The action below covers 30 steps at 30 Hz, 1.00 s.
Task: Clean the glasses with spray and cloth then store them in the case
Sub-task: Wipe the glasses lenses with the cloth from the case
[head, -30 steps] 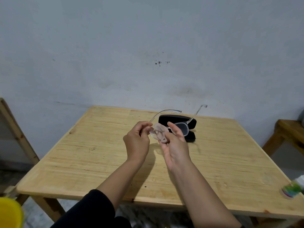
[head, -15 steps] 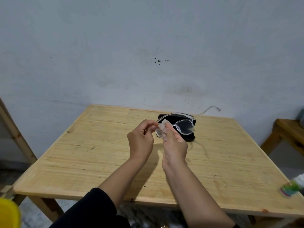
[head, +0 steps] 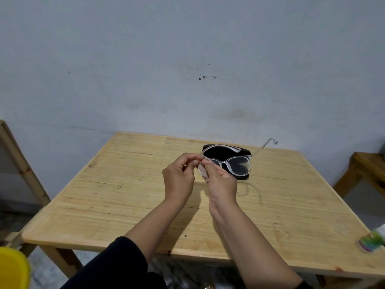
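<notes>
Mid-wipe: glasses (head: 233,163) held above the desk (head: 125,195), before the case (head: 227,151). Left hand (head: 179,180) fingers pinching the frame; right hand (head: 221,182) fingers pinching cloth (head: 203,173) on one lens. Next, probably — other lens, then casing.

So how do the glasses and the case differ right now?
The glasses have a clear, see-through frame; the case is solid black. The glasses are held up above the table, the left hand and right hand both gripping them at one lens, while the case lies flat on the table, untouched. The glasses' arms are unfolded; the case looks closed. Both sit toward the table's far side.
</notes>
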Available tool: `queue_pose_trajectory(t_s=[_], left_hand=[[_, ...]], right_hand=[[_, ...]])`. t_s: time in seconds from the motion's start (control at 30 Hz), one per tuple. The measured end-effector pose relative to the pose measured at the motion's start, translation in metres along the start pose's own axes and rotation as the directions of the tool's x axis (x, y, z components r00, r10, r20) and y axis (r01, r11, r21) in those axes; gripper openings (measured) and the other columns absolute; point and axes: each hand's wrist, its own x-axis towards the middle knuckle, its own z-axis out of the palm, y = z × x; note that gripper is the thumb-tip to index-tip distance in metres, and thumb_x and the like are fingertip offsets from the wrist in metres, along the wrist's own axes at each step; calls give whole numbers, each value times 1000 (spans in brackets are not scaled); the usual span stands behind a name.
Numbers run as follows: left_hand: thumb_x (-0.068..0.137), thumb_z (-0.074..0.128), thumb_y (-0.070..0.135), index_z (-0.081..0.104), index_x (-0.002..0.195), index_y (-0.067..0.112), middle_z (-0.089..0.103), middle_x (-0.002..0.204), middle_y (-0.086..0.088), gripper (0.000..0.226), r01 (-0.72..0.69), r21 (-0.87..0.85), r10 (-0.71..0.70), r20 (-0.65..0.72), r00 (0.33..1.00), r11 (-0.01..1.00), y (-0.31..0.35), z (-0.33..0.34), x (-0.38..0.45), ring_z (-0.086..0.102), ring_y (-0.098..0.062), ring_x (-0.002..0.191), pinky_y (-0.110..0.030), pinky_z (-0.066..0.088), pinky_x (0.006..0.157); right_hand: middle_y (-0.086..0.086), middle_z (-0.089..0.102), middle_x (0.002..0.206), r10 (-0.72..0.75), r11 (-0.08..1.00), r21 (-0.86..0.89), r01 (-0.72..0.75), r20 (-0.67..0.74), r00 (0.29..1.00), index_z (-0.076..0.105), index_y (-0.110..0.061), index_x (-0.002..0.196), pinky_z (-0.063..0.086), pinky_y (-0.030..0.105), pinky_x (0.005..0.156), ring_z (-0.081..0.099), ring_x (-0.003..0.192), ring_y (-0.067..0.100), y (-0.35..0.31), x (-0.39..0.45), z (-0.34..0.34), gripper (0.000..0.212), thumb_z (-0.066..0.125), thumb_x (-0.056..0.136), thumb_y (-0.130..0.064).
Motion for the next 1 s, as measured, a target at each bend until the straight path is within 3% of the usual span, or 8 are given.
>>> queue_pose_trajectory(t_s=[0.07, 0.27, 0.4, 0.57, 0.7, 0.77, 0.87, 1.0], left_hand=[[84, 60, 0, 71, 83, 15, 71, 79, 12, 19, 1, 8, -1, -4, 1000, 1000, 0, -2, 1, 65, 4, 76, -10, 48, 70], [86, 57, 0, 71, 87, 9, 69, 78, 9, 16, 23, 25, -22, -32, 999, 999, 2, -7, 10, 62, 13, 72, -3, 44, 65], [86, 59, 2, 71, 86, 11, 69, 78, 11, 16, -11, 81, 14, -37, 999, 997, 3, -9, 9, 60, 16, 73, 0, 40, 65], [84, 62, 2, 71, 83, 16, 66, 75, 20, 17, -17, 103, 22, -48, 999, 995, 1, -6, 5, 60, 14, 71, -2, 42, 66], [83, 61, 0, 71, 82, 16, 64, 76, 26, 19, -54, 96, 57, -25, 998, 994, 6, 1, -7, 60, 12, 70, -2, 41, 65], [83, 60, -2, 71, 82, 15, 64, 75, 26, 19, -64, 86, 66, -15, 998, 994, 7, 3, -11, 61, 12, 70, -2, 41, 64], [83, 60, -4, 70, 81, 15, 65, 67, 30, 21, -64, 72, 64, 3, 998, 995, 7, 3, -11, 61, 11, 69, -3, 42, 63], [82, 58, -7, 70, 80, 12, 66, 67, 22, 22, -48, 41, 47, 21, 999, 998, 9, 2, -8, 59, 9, 63, -2, 40, 60]], right_hand=[[-6, 65, 57, 26, 994, -105, -21, 42, 999, 69, -11, 72, 45, 17, 66, 61, 58, 5, -2, 3, -2, 7, 69, 79, -11], [3, 59, 58, 74, 952, -304, -33, 123, 990, 72, 0, 71, 46, 26, 66, 52, 54, 12, -10, 3, -7, 11, 72, 70, -11], [-1, 69, 65, 10, 920, -391, 27, 91, 996, 76, -15, 67, 53, 31, 73, 60, 63, 10, -10, 4, -13, 6, 74, 70, -20], [-7, 72, 68, -79, 952, -302, 40, -116, 990, 75, -17, 68, 46, 21, 65, 64, 71, 9, 2, 2, -10, 15, 68, 79, -23], [-10, 72, 79, -97, 994, -74, 75, -351, 931, 73, -23, 80, 47, 12, 65, 65, 74, 2, 4, -4, 5, 20, 56, 88, -17], [-10, 72, 85, -77, 995, 32, 96, -381, 921, 73, -23, 88, 46, 7, 62, 65, 78, 0, 3, -7, 12, 24, 51, 91, -13], [-4, 72, 92, -52, 991, 96, 94, -372, 927, 72, -16, 97, 51, 14, 74, 67, 87, 7, 1, -8, 16, 21, 52, 92, -14], [-4, 72, 85, -88, 993, 51, 105, -263, 961, 73, -12, 90, 53, 10, 71, 69, 81, 6, 0, -7, 15, 18, 55, 91, -11]])
